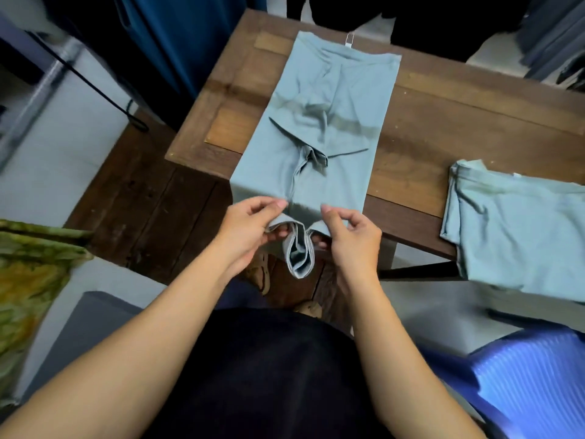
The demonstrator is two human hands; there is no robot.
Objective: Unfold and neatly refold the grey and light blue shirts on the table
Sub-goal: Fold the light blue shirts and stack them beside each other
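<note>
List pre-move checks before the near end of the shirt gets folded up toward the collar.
1. Left hand pinches the near hem: ok.
2. Right hand pinches the same hem: ok.
3. Hem taut between the hands: not ok, it sags in a loop below the table edge.
4. Shirt body flat: not ok, creases and bunched cloth in the middle.
5. Long sides straight: ok.
6. Second shirt clear of the fold path: ok, it lies apart at the right, partly overhanging the table edge.
</note>
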